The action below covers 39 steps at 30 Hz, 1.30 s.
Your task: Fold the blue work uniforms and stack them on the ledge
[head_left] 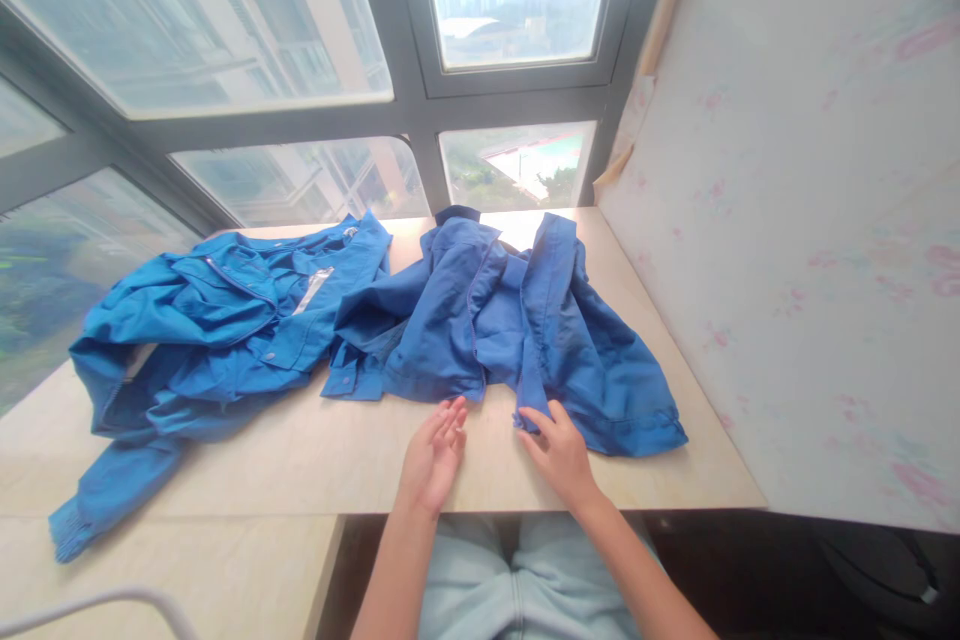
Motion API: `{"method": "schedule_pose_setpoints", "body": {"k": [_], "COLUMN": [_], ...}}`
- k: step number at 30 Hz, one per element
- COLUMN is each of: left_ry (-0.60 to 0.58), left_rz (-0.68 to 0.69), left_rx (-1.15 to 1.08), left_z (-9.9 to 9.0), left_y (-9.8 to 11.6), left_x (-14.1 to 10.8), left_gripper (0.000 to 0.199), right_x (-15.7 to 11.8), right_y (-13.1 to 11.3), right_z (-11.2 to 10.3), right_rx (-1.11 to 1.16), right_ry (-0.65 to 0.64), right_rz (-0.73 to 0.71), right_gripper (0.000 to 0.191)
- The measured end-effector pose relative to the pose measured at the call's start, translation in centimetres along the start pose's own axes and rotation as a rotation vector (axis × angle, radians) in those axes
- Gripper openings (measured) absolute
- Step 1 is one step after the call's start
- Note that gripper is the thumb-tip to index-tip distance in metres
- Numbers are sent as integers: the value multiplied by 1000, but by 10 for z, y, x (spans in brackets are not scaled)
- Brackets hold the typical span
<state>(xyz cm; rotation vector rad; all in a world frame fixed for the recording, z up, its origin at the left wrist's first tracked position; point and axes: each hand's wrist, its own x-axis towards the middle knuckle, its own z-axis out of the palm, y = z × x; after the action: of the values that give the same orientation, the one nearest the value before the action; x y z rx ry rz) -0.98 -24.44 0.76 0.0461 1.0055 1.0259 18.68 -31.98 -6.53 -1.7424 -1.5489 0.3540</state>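
A blue jacket (450,310) lies spread on the pale wooden table, its front parted and its collar toward the window. My right hand (556,450) pinches the lower corner of its right front edge between thumb and fingers. Just below the hem of the left front panel, my left hand (436,455) is held palm inward with its fingers stretched out and nothing in it. A second blue garment (217,320) lies crumpled at the left, one sleeve reaching toward the table's near edge. The two garments touch near the middle.
The table (315,470) runs up to grey-framed windows (517,105). A wall with faded flowered paper (787,220) borders it on the right. A pale curved tube or cable (112,597) shows at the bottom left. My legs are below the near edge.
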Motion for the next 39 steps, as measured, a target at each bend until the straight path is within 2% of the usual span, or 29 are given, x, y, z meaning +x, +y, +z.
{"method": "schedule_pose_setpoints", "body": {"k": [3, 6, 10, 13, 19, 22, 25, 28, 33, 39], "left_ry": [-40, -80, -37, -63, -92, -92, -107, -141, -207, -178], "left_rz": [-65, -118, 12, 111, 136, 213, 286, 296, 226, 257], "left_rx": [-46, -99, 16, 136, 334, 447, 626, 750, 759, 698], "left_z": [6, 14, 19, 17, 15, 15, 12, 12, 22, 20], "left_y": [4, 4, -5, -14, -24, -30, -43, -59, -72, -72], "left_x": [11, 20, 26, 27, 32, 35, 32, 24, 15, 25], "left_gripper": [10, 14, 12, 18, 33, 38, 42, 45, 49, 47], "right_x": [0, 0, 0, 2, 3, 3, 3, 4, 5, 5], "right_y": [1, 1, 0, -2, -4, -3, -3, -5, -8, -8], "right_z": [0, 0, -2, -4, -6, -7, -9, -13, -18, -17], "right_rx": [39, 74, 112, 120, 143, 157, 177, 212, 272, 315], "right_ry": [-7, -24, -9, 12, 94, 121, 156, 187, 184, 166], "right_rz": [17, 52, 79, 60, 13, 13, 18, 31, 50, 55], "right_gripper": [30, 30, 30, 29, 30, 29, 27, 24, 21, 20]}}
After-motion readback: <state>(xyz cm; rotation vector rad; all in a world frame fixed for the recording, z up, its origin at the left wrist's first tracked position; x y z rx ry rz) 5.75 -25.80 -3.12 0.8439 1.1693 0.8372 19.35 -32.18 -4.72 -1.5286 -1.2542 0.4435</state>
